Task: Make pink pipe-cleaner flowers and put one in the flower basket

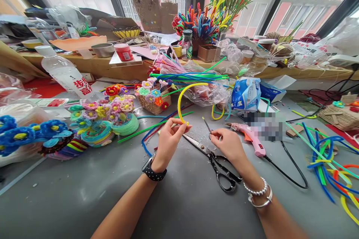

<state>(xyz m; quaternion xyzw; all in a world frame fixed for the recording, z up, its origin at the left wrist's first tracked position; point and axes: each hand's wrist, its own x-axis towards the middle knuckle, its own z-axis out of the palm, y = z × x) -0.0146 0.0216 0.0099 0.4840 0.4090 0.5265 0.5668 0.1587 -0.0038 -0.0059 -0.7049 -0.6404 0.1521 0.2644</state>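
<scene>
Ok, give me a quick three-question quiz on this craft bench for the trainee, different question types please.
1. True or false: the left hand pinches one end of a yellow pipe cleaner that arches upward.
2. Multiple choice: what lies on the grey table directly under the right hand?
A. black-handled scissors
B. a stapler
C. a paintbrush
3. Fill in: the pink tool just beyond the right hand, with a black cord, is a ____.

Key
1. True
2. A
3. Glue gun. The right hand also pinches a thin dark stick; what it is cannot be told.
</scene>
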